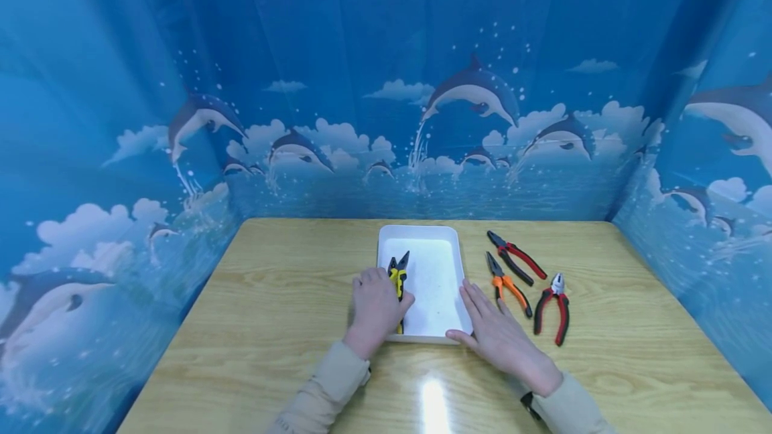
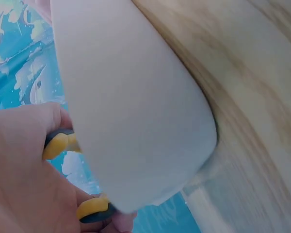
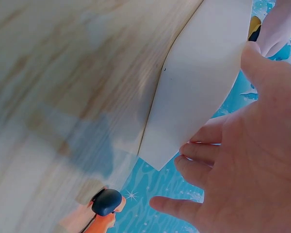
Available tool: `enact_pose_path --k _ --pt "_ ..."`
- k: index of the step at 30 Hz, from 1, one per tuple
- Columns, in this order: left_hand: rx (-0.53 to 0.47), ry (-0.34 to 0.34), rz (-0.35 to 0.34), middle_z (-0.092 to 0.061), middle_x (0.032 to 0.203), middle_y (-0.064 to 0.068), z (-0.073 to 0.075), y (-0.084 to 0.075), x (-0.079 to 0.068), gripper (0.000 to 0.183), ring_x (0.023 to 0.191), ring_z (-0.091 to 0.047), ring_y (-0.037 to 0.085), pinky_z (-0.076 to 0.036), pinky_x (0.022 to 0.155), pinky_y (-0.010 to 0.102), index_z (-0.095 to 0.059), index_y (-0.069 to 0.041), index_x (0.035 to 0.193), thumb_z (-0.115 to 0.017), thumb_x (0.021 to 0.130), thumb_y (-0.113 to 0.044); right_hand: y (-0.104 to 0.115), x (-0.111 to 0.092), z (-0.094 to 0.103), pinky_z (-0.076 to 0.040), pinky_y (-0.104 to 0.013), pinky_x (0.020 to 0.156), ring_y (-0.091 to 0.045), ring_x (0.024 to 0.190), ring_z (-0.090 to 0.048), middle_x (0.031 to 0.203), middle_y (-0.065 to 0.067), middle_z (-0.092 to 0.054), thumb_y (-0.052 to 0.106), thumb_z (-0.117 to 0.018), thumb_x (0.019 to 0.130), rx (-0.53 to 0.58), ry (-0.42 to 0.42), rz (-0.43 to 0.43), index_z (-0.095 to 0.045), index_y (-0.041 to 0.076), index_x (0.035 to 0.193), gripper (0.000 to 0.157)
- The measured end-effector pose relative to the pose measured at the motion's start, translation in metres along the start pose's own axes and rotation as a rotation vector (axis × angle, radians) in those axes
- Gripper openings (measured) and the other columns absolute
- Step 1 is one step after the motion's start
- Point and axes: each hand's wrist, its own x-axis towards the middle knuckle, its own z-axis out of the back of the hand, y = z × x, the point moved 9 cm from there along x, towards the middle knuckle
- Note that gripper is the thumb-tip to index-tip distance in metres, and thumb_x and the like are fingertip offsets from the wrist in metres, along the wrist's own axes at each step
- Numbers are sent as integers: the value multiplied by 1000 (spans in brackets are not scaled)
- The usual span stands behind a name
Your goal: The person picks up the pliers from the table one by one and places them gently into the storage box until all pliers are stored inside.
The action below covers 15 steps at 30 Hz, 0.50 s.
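Note:
My left hand grips a pair of yellow-and-black pliers at the left side of a white tray. The dark jaws point away from me, and the hand covers much of the handles. In the left wrist view, two yellow-and-black handle ends show between fingers and thumb, beyond the tray's wall. My right hand rests against the tray's right edge near the front corner, its fingers extended. The right wrist view shows that hand with fingertips and thumb at the tray's rim.
Right of the tray lie orange-and-black long-nose pliers, red-and-black pliers with dark jaws, and red-and-black pliers with shiny jaws. All are on the wooden table. A blue dolphin-print curtain surrounds the table's back and sides.

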Motion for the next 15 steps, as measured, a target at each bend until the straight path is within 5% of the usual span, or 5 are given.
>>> enact_pose_path --k 15 --pt "70 101 -13 -64 94 18 -19 -19 0 65 87 -59 28 -52 82 40 -62 5 103 -60 88 -58 0 -1 1 -24 -72 115 -40 152 -22 167 -18 -17 57 -54 99 2 -12 8 -27 -2 158 87"
